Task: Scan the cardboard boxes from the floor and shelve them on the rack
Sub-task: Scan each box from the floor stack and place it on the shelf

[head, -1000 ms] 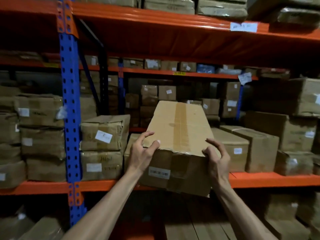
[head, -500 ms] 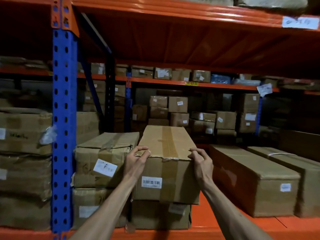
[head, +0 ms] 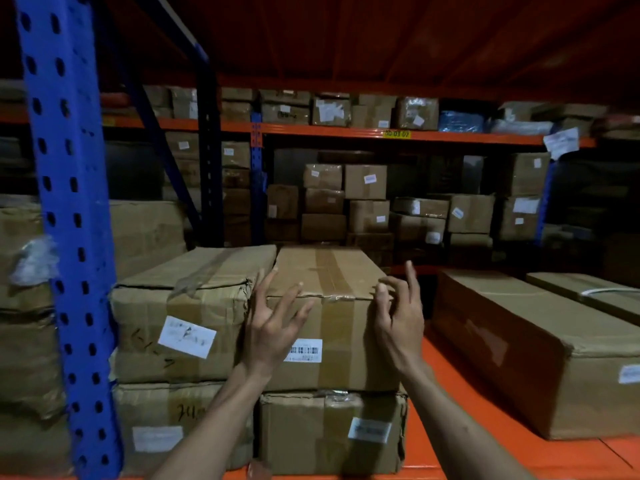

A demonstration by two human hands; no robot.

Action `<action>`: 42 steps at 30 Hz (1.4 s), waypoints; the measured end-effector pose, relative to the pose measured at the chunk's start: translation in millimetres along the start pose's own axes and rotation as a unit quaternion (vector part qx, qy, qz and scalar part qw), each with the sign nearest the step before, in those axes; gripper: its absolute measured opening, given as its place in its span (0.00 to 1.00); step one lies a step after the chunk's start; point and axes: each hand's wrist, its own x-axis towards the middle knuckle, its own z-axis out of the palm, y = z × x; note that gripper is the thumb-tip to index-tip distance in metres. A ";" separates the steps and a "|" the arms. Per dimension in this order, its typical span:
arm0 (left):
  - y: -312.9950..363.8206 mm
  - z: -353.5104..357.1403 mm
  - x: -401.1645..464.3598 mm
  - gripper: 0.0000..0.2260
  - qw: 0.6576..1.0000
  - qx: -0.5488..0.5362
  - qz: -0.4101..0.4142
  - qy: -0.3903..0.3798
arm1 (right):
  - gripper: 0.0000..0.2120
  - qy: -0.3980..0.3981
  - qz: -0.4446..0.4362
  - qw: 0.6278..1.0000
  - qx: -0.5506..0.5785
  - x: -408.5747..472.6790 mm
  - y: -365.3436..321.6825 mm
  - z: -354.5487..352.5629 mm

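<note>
Both hands are off the load. Left hand (head: 273,327) has fingers spread, hovering at the front face of the cardboard box (head: 332,306), holding nothing. Right hand (head: 398,318) is likewise splayed at the box's right front corner, empty; whether a fingertip grazes the top edge I cannot tell (motion blur).

The box sits on the rack, stacked squarely on a lower box (head: 332,431), long axis running back into the shelf. Barcode label (head: 304,350) faces out, partly behind the left hand. Its left side touches a neighbouring box (head: 183,306), which itself tops another. Blue upright (head: 65,237) stands just left of that stack.

To the right, bare orange shelf deck (head: 446,379), then a long box (head: 533,348) lying low, apart from the stack.

Progress, as a judgement: this box looks shelved, front roughly flush with the one under it, so placement seems done. Whether it was scanned is not visible (no scanner in frame). The floor is out of view, so remaining boxes can't be counted.
</note>
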 end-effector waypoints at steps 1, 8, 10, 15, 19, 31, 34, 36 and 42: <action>-1.7 2.1 -4.2 0.18 0.998 0.054 0.042 -0.014 | 0.18 0.006 -0.051 0.998 -0.047 -1.8 4.0 -0.1; -2.3 -1.5 -22.3 0.30 0.960 0.201 0.110 -0.160 | 0.27 -0.027 -0.250 0.914 -0.319 -17.1 26.2 -13.7; 2.5 -9.1 -28.7 0.31 0.953 0.206 0.097 -0.201 | 0.30 -0.057 -0.219 0.909 -0.351 -23.1 20.5 -16.7; 28.8 -36.4 -73.0 0.33 0.933 0.197 0.047 -0.297 | 0.35 -0.139 -0.183 0.903 -0.363 -56.8 6.2 -42.5; 60.0 -56.9 -115.0 0.32 0.941 0.148 0.003 -0.305 | 0.35 -0.203 -0.143 0.906 -0.343 -92.9 9.1 -88.5; 280.2 -64.4 -348.1 0.26 0.782 -0.041 -0.270 -0.561 | 0.42 -0.379 0.172 0.869 -0.269 -296.4 95.9 -319.7; 330.1 -80.4 -414.7 0.26 0.643 -0.075 -0.304 -0.699 | 0.45 -0.410 0.281 0.830 -0.255 -365.7 116.8 -363.6; 362.7 -96.5 -456.2 0.25 0.581 -0.085 -0.310 -0.747 | 0.45 -0.427 0.347 0.799 -0.242 -415.7 129.4 -385.1; 427.7 -123.1 -573.4 0.23 0.512 -0.106 -0.341 -0.781 | 0.40 -0.497 0.459 0.698 -0.235 -579.3 169.8 -424.5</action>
